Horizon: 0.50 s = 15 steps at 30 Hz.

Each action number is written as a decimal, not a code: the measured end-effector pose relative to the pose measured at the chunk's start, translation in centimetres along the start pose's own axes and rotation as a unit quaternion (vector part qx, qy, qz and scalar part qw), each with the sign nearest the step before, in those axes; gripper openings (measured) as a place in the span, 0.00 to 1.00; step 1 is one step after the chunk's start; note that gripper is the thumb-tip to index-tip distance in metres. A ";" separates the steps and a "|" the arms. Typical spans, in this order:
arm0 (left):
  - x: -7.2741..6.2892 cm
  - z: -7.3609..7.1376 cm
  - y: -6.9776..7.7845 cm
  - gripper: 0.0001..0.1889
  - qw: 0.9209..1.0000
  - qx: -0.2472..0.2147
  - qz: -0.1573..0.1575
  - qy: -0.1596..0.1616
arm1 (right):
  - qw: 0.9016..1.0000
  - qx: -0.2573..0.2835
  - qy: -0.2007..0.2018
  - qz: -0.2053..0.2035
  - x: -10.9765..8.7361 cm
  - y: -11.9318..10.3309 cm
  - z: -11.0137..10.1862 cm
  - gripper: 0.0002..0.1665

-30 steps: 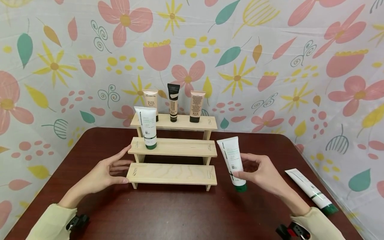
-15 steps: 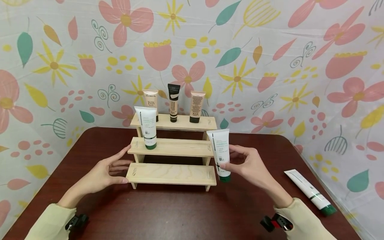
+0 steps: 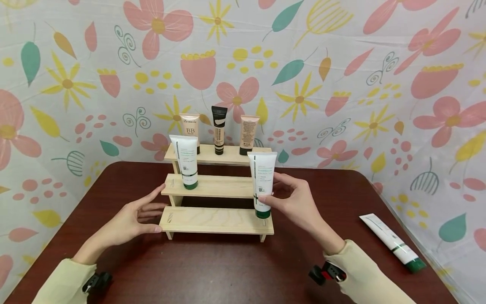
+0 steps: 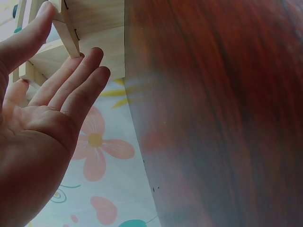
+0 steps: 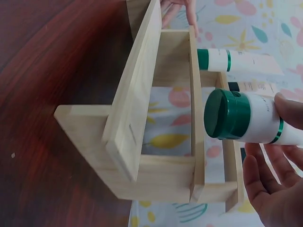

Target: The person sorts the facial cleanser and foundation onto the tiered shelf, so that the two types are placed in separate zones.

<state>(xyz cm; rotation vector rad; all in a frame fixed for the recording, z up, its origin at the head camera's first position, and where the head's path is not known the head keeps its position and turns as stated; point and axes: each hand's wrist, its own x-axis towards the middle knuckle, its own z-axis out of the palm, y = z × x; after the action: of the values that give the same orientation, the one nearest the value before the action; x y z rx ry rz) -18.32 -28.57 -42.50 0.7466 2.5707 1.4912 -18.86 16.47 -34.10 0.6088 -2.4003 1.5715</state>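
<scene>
My right hand (image 3: 294,202) pinches a white squeeze tube with a green cap (image 3: 263,179), cap down, at the right end of the three-step wooden rack (image 3: 216,219). In the right wrist view, the green cap (image 5: 227,115) hangs apart from the middle shelf (image 5: 196,109). My left hand (image 3: 133,221) has its fingers extended, with fingertips touching the rack's left side; the left wrist view shows this hand (image 4: 52,109) against the wood. A matching white tube (image 3: 186,162) stands cap down at the left of the middle shelf.
On the top shelf stand a BB cream tube (image 3: 191,126), partly hidden, a black-topped tube (image 3: 219,131) and a beige tube with a black cap (image 3: 248,135). Another white tube (image 3: 392,242) lies on the dark table (image 3: 212,274) at right. A floral cloth (image 3: 341,50) hangs behind.
My right hand has carried the white tube left and up, from beside the rack to in front of its right end. The left hand has stayed at the rack's left side.
</scene>
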 end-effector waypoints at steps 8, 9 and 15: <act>0.0 0.1 0.0 0.58 1.000 0.002 0.001 -0.002 | 0.998 0.007 0.035 -0.046 1.4 -0.2 2.2 0.32; 0.0 0.0 0.0 0.58 1.000 0.001 0.000 -0.002 | 0.998 0.013 0.036 -0.049 1.6 -0.3 2.5 0.31; 0.0 0.0 0.1 0.58 1.000 -0.001 0.002 -0.002 | 0.997 0.041 0.035 -0.060 3.0 -0.6 4.2 0.31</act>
<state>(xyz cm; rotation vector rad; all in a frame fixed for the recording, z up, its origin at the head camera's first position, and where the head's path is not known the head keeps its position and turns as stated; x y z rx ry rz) -18.26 -28.51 -42.42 0.7548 2.5652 1.4910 -21.04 11.79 -34.13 0.6875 -2.2144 1.6189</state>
